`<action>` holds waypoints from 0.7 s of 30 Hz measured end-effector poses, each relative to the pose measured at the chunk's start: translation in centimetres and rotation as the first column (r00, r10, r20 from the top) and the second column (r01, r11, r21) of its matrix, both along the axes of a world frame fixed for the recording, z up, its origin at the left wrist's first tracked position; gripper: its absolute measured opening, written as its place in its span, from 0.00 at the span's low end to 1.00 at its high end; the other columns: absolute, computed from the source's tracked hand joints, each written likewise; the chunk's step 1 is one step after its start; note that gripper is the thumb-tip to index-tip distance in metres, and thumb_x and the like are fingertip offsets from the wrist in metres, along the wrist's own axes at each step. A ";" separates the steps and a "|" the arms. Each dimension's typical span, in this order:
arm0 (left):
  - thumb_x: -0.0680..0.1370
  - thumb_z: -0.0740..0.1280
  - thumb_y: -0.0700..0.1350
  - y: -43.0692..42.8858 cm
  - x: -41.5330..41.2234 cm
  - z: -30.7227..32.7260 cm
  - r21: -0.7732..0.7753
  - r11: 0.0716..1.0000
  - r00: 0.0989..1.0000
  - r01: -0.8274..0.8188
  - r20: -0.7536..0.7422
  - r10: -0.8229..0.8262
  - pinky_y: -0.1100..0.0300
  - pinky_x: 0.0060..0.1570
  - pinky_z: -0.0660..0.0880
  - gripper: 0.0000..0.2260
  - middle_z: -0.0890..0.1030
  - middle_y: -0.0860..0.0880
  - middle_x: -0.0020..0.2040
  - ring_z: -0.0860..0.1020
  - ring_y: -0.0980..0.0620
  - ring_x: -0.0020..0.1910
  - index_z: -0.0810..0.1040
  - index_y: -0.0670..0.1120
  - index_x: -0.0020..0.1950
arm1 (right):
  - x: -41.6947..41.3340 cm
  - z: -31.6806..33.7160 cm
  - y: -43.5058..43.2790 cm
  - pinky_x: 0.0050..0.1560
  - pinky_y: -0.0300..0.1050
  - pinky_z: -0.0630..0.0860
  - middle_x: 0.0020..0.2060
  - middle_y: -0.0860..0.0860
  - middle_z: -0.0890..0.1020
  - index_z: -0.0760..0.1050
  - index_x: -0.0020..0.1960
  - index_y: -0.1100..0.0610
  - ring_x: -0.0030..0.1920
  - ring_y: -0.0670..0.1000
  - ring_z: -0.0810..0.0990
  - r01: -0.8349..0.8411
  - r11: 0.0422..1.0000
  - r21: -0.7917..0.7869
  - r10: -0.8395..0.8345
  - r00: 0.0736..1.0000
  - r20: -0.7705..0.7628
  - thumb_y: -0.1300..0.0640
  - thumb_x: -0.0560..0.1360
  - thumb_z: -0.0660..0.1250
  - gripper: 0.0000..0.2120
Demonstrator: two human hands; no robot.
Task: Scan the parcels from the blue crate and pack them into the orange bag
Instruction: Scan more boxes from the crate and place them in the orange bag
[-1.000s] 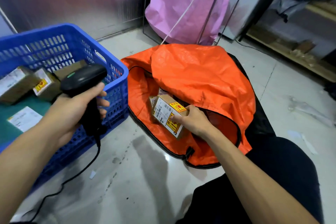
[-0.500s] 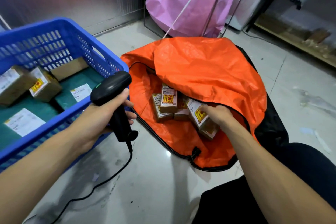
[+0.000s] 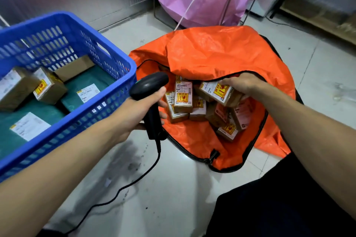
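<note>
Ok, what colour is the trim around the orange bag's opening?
Black trim on the orange bag, shown best in the head view.

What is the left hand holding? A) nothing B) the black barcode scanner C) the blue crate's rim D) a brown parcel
B: the left hand grips the black scanner by its handle over the edge of the orange bag, while the right hand holds a parcel inside the bag.

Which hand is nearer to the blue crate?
Left. The left hand, gripping the scanner, is right beside the blue crate; the right hand holds a parcel inside the orange bag, farther away.
</note>
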State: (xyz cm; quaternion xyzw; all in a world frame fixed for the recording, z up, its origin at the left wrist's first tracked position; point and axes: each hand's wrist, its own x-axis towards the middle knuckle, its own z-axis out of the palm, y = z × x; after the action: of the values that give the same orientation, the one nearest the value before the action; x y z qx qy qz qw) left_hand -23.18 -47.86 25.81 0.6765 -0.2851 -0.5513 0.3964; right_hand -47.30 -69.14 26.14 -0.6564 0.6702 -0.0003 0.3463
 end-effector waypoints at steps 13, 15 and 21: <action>0.78 0.72 0.56 -5.3 -1.4 -3.1 0.129 0.982 0.988 0.134 0.052 -0.142 0.54 0.48 0.80 0.16 0.87 0.46 0.42 0.85 0.49 0.38 0.84 0.44 0.54 | 2.0 -0.9 -2.0 0.27 0.41 0.65 0.32 0.54 0.73 0.69 0.39 0.55 0.26 0.53 0.72 -0.133 0.991 -0.018 0.132 0.991 -0.037 0.41 0.84 0.57 0.22; 0.78 0.73 0.56 -5.2 -1.3 -3.4 0.133 0.981 0.989 0.140 0.037 -0.146 0.57 0.44 0.80 0.17 0.87 0.46 0.42 0.85 0.49 0.38 0.85 0.43 0.55 | 1.9 0.5 -3.5 0.29 0.41 0.63 0.31 0.55 0.72 0.71 0.41 0.56 0.27 0.53 0.68 -0.064 0.997 -0.033 0.060 0.993 -0.097 0.37 0.83 0.55 0.25; 0.79 0.72 0.56 -5.5 -0.8 -3.0 0.095 0.990 0.993 0.109 0.031 -0.112 0.49 0.54 0.82 0.15 0.87 0.47 0.41 0.85 0.49 0.38 0.84 0.44 0.53 | 2.1 1.5 -6.0 0.27 0.34 0.65 0.34 0.50 0.77 0.72 0.43 0.51 0.26 0.49 0.69 0.389 0.917 0.092 -0.384 0.796 0.468 0.41 0.82 0.53 0.18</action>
State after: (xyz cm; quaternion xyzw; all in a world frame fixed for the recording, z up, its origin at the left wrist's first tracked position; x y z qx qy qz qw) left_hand -23.97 -53.37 22.81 0.6873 -0.3029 -0.5729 0.3281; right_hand -45.20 -75.10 27.68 -0.4868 0.6836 -0.2356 0.4901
